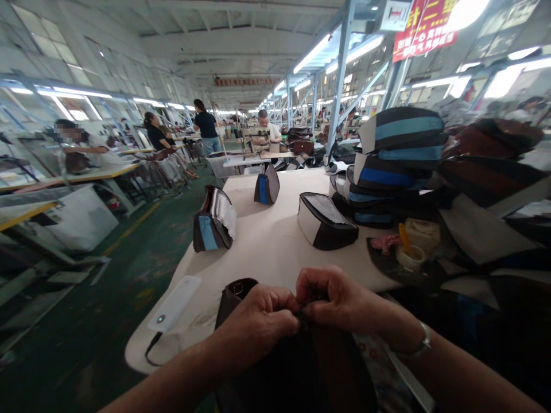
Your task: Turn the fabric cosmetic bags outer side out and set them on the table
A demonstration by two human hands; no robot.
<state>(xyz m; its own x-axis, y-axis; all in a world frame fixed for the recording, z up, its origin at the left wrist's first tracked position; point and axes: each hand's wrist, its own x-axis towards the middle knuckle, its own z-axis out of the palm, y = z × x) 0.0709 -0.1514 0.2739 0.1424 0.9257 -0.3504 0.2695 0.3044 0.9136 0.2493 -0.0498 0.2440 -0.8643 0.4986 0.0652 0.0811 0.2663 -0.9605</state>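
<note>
Left hand (258, 321) and right hand (340, 298) clenched together on the upper edge of a dark fabric bag (284, 373), gripped part hidden by the fingers, bag lower body cut off by the frame, white power bank (174, 304) just beside it on a white-topped work table (267, 252)

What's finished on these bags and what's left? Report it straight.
Looks done: three bags standing on the white table. In hand: the left hand and right hand pinch the top of a dark bag. Left: perhaps the pile of blue-striped bags; their state can't be told.
</note>
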